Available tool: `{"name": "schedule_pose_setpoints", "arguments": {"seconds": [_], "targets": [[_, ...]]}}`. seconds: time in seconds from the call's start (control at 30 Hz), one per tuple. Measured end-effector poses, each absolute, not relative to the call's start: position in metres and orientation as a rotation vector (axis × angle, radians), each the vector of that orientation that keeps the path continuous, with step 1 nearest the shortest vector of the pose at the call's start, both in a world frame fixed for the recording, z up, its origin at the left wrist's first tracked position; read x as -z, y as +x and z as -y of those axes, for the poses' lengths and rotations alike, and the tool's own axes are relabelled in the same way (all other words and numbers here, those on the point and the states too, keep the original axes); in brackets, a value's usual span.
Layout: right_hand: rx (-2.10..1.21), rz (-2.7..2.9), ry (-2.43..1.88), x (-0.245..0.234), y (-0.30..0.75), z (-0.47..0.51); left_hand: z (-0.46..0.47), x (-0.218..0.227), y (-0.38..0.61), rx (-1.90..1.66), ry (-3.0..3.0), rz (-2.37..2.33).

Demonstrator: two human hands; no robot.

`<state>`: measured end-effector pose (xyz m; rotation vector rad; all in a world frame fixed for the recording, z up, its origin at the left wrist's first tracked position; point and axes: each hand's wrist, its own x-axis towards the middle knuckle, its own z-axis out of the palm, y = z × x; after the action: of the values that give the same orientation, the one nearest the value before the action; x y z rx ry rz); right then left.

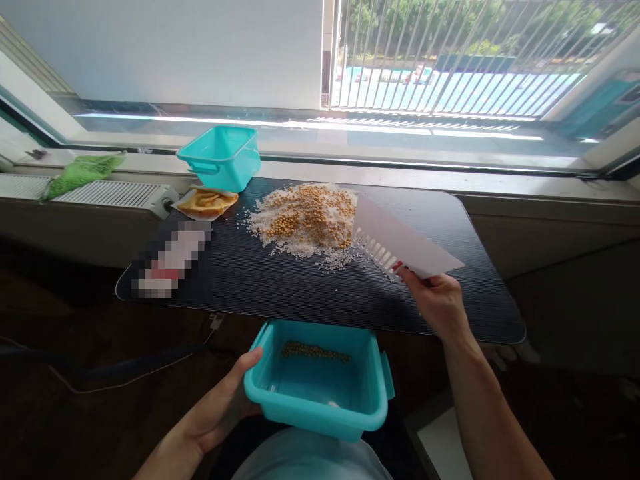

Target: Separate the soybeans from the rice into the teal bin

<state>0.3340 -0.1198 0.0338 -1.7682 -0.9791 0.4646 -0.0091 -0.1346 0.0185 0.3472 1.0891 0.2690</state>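
Observation:
My left hand (pixel 230 393) grips the left rim of a turquoise plastic bin (pixel 320 420), held below the table's front edge. A row of small yellowish peas (pixel 316 351) lies inside it along the far wall. In my right hand (pixel 440 297) is a thin white slotted sheet (pixel 400 237), pinched at its near edge and tilted over the table. Its far left end meets a pile of white grains mixed with golden peas (pixel 313 213). Loose white grains are scattered just under its slotted edge.
The dark table (pixel 280 287) also bears a paper with yellow-orange slices (pixel 207 201) and a blurred-out item (pixel 175 260) at left. A second turquoise bin (pixel 223 157) stands at the back left by the window. A green cloth (pixel 83 175) lies on the radiator (pixel 120 193).

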Motion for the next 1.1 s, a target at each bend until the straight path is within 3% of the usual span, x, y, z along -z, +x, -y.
{"name": "schedule_pose_setpoints", "arguments": {"seconds": [1.1], "targets": [[-0.726,0.994,-1.698,-0.037,0.332,0.140,0.133,-0.015,-0.008,-0.280,0.334,-1.110]]}}
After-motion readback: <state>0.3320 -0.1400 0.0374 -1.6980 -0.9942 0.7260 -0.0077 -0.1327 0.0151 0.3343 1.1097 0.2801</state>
